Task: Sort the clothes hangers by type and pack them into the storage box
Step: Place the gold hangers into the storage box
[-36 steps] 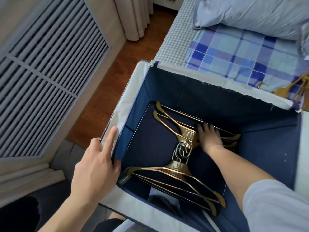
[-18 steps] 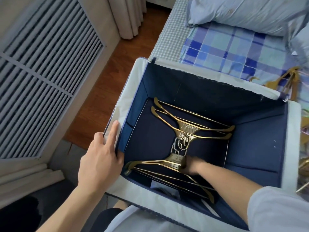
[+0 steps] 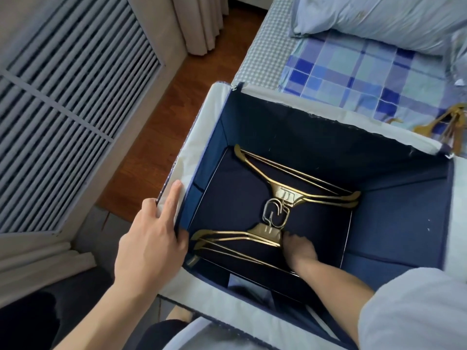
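The storage box (image 3: 401, 223) stands open on the bed's edge, navy inside with a white rim. On its floor lie two stacks of gold hangers with their hooks meeting in the middle: a far stack (image 3: 285, 190) and a near stack (image 3: 235, 236). My right hand (image 3: 299, 247) reaches down into the box and grips the near stack just right of its neck, hiding that stack's right arm. My left hand (image 3: 149, 241) holds the box's left rim, thumb hooked inside the wall and index finger stretched along the white flap.
More gold hangers (image 3: 447, 122) lie on the checked blue bedsheet (image 3: 353, 74) beyond the box's far right corner. A pillow (image 3: 379, 18) sits at the back. Left of the box are wooden floor (image 3: 156, 147), a louvred panel (image 3: 63, 109) and curtains (image 3: 199, 21).
My right hand left the far stack, where it lay flat, and came back to the near stack. The far stack now lies uncovered. My left hand stayed on the rim.
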Action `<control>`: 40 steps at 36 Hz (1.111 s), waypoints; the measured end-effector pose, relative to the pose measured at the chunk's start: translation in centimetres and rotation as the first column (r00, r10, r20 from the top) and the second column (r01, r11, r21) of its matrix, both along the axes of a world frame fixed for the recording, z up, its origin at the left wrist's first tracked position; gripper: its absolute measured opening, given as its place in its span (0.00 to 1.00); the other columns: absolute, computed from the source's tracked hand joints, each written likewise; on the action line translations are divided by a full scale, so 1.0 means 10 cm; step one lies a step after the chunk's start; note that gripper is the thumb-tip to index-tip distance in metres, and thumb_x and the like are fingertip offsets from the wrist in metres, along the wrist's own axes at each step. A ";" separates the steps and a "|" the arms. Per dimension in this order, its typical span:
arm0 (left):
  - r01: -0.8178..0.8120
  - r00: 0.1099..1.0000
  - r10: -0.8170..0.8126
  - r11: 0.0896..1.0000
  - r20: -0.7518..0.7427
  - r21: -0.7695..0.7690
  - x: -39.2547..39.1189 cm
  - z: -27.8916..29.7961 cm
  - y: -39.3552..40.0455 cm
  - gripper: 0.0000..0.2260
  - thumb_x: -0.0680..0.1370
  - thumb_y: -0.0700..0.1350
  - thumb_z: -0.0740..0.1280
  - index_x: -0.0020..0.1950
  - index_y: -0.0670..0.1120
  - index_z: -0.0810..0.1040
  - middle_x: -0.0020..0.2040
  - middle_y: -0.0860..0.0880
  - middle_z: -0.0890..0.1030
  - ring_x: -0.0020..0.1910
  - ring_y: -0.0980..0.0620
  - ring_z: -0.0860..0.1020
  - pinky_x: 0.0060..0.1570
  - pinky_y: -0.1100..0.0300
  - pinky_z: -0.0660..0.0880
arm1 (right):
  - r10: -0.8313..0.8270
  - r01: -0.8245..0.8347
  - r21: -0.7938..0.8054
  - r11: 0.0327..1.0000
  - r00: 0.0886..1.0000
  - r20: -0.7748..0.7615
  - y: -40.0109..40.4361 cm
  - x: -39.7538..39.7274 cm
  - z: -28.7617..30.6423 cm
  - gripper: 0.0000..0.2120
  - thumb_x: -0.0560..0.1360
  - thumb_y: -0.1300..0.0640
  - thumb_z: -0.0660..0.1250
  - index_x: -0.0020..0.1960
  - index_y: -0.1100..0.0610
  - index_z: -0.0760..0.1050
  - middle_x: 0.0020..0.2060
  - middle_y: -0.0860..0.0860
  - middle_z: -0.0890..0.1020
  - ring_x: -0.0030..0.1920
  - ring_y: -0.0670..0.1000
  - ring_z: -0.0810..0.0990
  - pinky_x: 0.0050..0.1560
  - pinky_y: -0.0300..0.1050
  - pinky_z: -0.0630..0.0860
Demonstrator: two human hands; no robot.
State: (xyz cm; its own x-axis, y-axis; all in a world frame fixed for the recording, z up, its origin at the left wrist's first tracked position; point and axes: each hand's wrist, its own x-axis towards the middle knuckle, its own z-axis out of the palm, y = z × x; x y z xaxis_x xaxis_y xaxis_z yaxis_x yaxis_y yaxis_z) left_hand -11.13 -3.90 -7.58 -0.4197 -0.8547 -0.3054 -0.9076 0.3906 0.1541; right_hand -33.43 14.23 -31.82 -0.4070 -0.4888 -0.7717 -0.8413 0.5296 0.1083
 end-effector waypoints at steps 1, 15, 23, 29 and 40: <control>0.000 1.000 0.000 1.000 0.000 0.001 0.00 0.00 0.00 0.36 0.76 0.49 0.66 0.81 0.59 0.53 0.50 0.51 0.64 0.39 0.50 0.65 0.31 0.56 0.65 | 0.005 -0.005 0.011 1.000 1.000 -0.007 -0.01 -0.02 0.00 0.17 0.80 0.67 0.59 0.67 0.56 0.71 0.61 0.55 0.81 0.60 0.58 0.81 0.53 0.50 0.79; -0.001 1.000 0.001 1.000 -0.010 0.001 0.01 0.03 0.04 0.36 0.76 0.47 0.66 0.81 0.58 0.54 0.48 0.52 0.62 0.38 0.50 0.64 0.30 0.57 0.62 | 0.075 -0.064 -0.085 0.994 0.988 0.135 0.11 -0.11 0.01 0.19 0.82 0.52 0.63 0.71 0.57 0.68 0.66 0.57 0.72 0.64 0.60 0.75 0.60 0.53 0.75; -0.010 1.000 0.010 1.000 -0.003 0.003 0.01 0.03 0.05 0.35 0.77 0.47 0.65 0.81 0.59 0.53 0.48 0.51 0.64 0.38 0.49 0.66 0.31 0.56 0.64 | 0.154 -0.134 -0.155 0.979 0.980 0.126 0.25 0.02 0.02 0.20 0.82 0.58 0.60 0.74 0.56 0.65 0.65 0.55 0.73 0.61 0.58 0.78 0.57 0.53 0.76; -0.010 1.000 0.010 1.000 -0.003 -0.004 0.00 0.01 0.04 0.36 0.76 0.47 0.66 0.81 0.59 0.54 0.49 0.51 0.64 0.39 0.50 0.65 0.31 0.56 0.64 | 0.254 -0.222 -0.249 0.943 0.962 0.101 0.39 -0.13 0.05 0.13 0.82 0.57 0.61 0.66 0.55 0.68 0.61 0.54 0.74 0.52 0.57 0.82 0.46 0.52 0.77; -0.010 1.000 0.010 1.000 -0.010 -0.021 -0.01 0.00 0.03 0.35 0.77 0.47 0.66 0.81 0.59 0.54 0.49 0.52 0.62 0.40 0.50 0.66 0.32 0.56 0.64 | 0.183 -0.127 -0.209 0.970 0.944 0.275 0.37 -0.35 0.04 0.17 0.83 0.44 0.58 0.64 0.54 0.70 0.62 0.54 0.75 0.58 0.59 0.79 0.55 0.51 0.73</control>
